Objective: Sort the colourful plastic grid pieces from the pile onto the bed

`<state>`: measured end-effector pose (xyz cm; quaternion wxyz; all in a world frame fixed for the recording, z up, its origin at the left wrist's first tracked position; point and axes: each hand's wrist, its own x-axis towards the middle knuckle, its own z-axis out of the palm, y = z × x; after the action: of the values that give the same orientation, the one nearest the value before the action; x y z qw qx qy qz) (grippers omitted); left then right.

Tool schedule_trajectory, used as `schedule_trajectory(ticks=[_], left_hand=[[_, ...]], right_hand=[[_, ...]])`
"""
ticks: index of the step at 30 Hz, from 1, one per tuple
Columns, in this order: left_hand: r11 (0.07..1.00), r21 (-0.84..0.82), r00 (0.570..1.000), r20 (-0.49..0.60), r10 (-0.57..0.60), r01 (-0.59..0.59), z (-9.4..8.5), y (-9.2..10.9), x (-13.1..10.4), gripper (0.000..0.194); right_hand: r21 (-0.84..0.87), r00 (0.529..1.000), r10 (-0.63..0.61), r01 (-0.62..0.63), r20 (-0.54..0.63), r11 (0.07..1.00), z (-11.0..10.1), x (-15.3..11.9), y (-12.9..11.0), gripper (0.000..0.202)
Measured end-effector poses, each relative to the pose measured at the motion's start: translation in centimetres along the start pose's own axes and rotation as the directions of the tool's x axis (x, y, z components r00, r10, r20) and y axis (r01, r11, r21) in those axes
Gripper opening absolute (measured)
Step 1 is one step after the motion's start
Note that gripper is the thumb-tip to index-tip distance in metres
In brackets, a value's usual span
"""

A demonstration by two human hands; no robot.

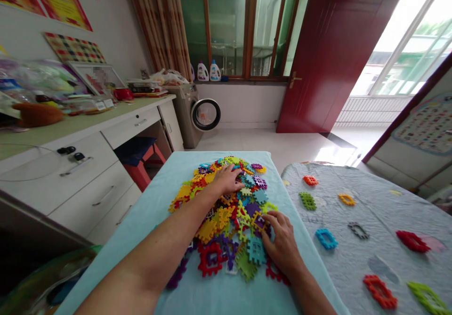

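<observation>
A heap of colourful plastic interlocking building blocks, flat with notched edges, covers the middle of the table. My left hand reaches across to the heap's far part, fingers spread over the pieces, with no block visibly gripped. At the heap's right edge, my right hand has thumb and fingers apart, touching or close beside a yellow frame-shaped block. Nearer to me lie a red square block, a teal window block and a green block. My left forearm hides some of the heap.
A light blue cloth covers this table. On the right, a second table with a grey patterned cloth bears single blocks set apart, among them a blue one and an orange-red one. A desk with drawers stands left.
</observation>
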<state>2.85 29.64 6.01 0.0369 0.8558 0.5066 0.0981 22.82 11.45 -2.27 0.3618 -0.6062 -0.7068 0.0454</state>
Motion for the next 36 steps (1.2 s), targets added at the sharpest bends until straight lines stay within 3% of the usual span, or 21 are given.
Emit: schedule_trajectory(ticks=[3,10,18,22,26,32,36], left_hand=[[0.998,0.017,0.998,0.006,0.059,-0.059,0.0,-0.1,-1.2,0.050],[0.987,0.051,0.988,0.001,0.153,-0.153,-0.7,-0.2,-6.3,0.036],[0.972,0.028,0.972,-0.029,0.235,-0.234,0.3,-1.3,-10.7,0.026],[0.977,-0.011,0.973,-0.097,0.211,-0.213,-0.5,-1.5,-9.9,0.028],[0.993,-0.023,0.984,-0.137,0.111,-0.115,-1.2,-1.0,-7.1,0.033],[0.999,-0.029,0.995,-0.088,0.036,-0.038,0.5,-0.7,-3.1,0.067],[0.998,-0.019,0.998,-0.033,0.062,-0.062,1.2,-0.7,-3.0,0.063]], right_hand=[[0.002,1.000,-0.003,0.003,0.009,1.000,0.0,0.0,0.1,0.030],[-0.003,1.000,0.002,-0.001,0.022,1.000,-0.1,0.2,-0.2,0.029],[-0.016,1.000,-0.003,0.003,0.019,1.000,-0.1,0.1,-0.1,0.030],[-0.021,1.000,0.015,-0.015,0.018,1.000,0.0,0.1,-0.2,0.029],[-0.012,0.999,0.040,-0.039,0.020,0.999,0.0,0.2,-0.4,0.026],[-0.011,0.999,0.043,-0.043,0.006,0.999,-0.2,0.3,-0.8,0.023],[-0.005,0.998,0.054,-0.054,0.012,0.999,-0.2,0.4,-1.0,0.021]])
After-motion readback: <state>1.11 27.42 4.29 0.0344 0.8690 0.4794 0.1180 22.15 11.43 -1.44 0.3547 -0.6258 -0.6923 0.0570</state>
